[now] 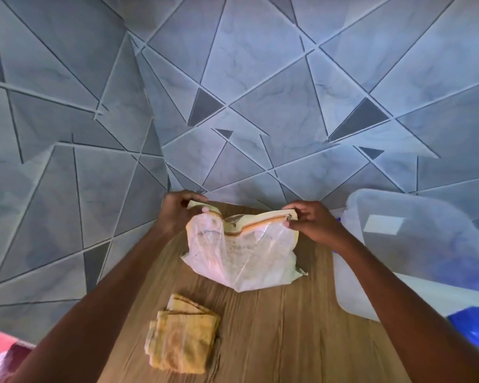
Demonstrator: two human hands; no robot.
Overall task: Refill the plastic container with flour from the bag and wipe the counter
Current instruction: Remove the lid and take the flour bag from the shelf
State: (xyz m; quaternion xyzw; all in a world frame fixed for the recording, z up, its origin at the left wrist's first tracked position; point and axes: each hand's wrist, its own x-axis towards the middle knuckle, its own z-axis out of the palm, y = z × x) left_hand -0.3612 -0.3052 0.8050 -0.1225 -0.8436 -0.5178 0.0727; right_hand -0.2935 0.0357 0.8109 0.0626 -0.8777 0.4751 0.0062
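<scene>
A soft, crinkled flour bag of clear plastic with a cream cloth edge and an orange zipper is sitting on the wood-grain counter. The left hand is pinching its top left corner, and the right hand is pinching the top right corner by the zipper pull. A frosted, rounded plastic container is lying just beside the right forearm. A folded, nubby yellow cloth is resting nearer the camera.

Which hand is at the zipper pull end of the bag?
The right hand: the metal pull sits by its fingertips; the left hand pinches the bag's opposite corner.
</scene>
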